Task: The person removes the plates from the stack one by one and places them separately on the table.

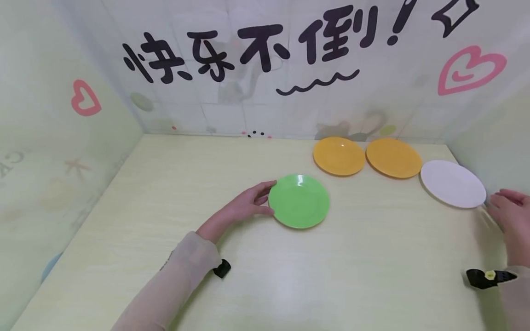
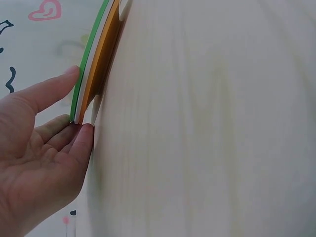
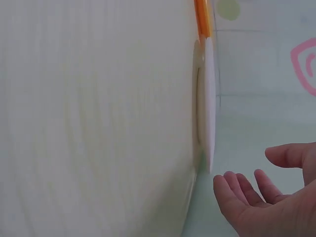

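A green plate (image 1: 299,201) lies in the middle of the table. The left wrist view shows it as the top of a stack, with a white plate (image 2: 93,66) and an orange layer (image 2: 100,57) beneath. My left hand (image 1: 250,202) is at the stack's left rim, thumb and fingertips spread along the edge, fingers loosely extended. At the far right, another white plate (image 1: 453,184) lies by the side wall. My right hand (image 1: 511,216) hovers just off that plate's right edge, fingers relaxed with nothing between them and the thumb.
Two orange plates (image 1: 338,156) (image 1: 394,157) sit side by side along the back wall, left of the white plate. Printed walls (image 1: 232,115) enclose the pale wooden table (image 1: 331,276) at the back and both sides. Each wrist wears a black strap (image 1: 488,278).
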The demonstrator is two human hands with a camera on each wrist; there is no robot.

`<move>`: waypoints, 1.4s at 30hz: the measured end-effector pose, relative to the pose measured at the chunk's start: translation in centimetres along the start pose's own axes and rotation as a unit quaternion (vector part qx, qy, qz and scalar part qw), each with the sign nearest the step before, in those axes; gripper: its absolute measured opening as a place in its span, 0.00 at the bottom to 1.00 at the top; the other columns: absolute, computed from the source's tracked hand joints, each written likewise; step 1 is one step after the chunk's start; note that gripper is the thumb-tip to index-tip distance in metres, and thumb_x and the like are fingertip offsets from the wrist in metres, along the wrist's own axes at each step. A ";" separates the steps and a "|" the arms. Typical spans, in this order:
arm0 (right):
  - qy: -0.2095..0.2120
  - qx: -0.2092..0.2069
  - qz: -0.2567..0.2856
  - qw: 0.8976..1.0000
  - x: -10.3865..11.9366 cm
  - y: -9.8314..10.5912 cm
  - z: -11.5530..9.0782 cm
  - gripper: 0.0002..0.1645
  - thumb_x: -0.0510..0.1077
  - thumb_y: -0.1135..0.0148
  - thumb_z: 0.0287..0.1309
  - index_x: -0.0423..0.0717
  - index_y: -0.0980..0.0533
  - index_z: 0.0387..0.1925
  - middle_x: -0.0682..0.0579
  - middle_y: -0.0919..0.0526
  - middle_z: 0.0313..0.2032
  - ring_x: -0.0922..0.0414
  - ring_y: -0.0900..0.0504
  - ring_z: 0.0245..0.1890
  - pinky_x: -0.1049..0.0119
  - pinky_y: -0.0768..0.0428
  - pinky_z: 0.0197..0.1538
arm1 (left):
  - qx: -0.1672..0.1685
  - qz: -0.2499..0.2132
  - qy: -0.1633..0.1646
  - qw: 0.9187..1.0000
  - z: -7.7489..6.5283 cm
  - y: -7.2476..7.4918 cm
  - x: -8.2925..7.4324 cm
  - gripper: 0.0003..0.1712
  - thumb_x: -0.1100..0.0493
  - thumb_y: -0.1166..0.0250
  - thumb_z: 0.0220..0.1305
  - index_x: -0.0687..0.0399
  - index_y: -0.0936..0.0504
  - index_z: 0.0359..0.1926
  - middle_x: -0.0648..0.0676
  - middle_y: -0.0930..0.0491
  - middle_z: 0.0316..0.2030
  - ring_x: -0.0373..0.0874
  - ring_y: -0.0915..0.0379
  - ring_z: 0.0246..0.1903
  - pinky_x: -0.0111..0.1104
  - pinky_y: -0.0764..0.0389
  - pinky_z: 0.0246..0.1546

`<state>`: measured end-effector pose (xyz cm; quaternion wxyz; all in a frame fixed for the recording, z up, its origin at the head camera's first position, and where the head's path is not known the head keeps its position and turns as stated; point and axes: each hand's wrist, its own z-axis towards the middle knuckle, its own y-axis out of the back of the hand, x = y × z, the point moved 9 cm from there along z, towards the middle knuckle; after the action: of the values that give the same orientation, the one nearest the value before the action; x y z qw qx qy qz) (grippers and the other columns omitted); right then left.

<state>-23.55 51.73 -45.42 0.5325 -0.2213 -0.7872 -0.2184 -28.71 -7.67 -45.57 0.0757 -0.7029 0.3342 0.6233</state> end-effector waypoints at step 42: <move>0.085 0.440 -0.284 0.847 -1.7 -32.4 -16.9 0.25 0.35 0.38 0.64 0.27 0.33 0.57 0.52 0.27 0.34 0.64 0.20 0.28 0.71 0.11 0.36 | 0.006 -0.008 0.003 1.000 -0.6 -0.3 -0.2 0.51 0.70 0.31 0.60 0.59 0.50 0.78 0.60 0.49 0.78 0.54 0.50 0.77 0.40 0.39 0.77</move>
<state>-29.32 15.63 -44.80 0.5538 0.2895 -0.7807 -0.0090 -28.09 -7.71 -45.34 0.0841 -0.7068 0.3325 0.6187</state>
